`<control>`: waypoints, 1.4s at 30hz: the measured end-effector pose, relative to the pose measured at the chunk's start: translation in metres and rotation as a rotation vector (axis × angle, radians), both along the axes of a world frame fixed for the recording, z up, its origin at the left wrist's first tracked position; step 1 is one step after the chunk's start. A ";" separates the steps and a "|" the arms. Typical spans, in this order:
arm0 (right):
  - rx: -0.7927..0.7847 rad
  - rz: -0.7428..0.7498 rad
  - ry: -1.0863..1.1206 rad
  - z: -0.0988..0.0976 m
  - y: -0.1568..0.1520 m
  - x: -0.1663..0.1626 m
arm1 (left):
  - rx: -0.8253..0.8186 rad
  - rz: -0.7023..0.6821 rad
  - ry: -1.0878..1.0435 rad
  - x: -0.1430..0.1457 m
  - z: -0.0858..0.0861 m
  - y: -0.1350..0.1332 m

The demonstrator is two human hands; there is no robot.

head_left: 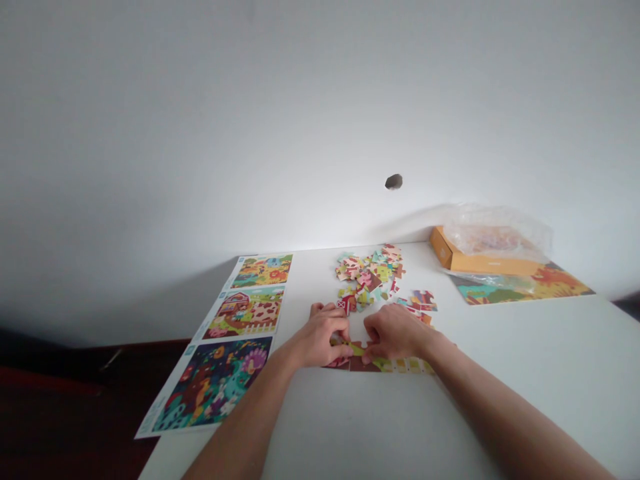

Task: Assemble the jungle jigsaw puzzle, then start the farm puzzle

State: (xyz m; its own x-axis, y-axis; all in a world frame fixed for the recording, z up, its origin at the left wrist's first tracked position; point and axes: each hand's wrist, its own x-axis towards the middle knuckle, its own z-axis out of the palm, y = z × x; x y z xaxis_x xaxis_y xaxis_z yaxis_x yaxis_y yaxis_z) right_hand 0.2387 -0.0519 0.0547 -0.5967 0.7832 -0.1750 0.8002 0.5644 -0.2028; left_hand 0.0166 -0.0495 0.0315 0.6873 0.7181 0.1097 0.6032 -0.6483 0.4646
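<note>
Both my hands rest on a short row of joined puzzle pieces near the middle of the white table. My left hand has its fingers curled and pinched on the row's left end. My right hand presses down with bent fingers on a piece in the row, beside the left hand. A heap of loose coloured puzzle pieces lies just beyond my hands, with a few more pieces to its right.
A long reference sheet with three cartoon pictures lies along the table's left edge. At the back right stand an orange box with a clear plastic bag on it and a printed picture. A white wall rises behind.
</note>
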 end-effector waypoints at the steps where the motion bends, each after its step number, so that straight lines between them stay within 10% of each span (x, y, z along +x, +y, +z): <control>1: 0.001 -0.002 0.005 0.000 0.000 0.000 | -0.002 0.001 0.004 0.000 0.000 0.000; 26: 0.011 0.063 -0.014 0.011 -0.014 -0.011 | -0.058 0.037 0.049 0.001 0.007 0.000; 42: -0.030 -0.168 -0.058 0.001 -0.012 -0.041 | -0.074 0.034 0.004 0.001 0.003 0.003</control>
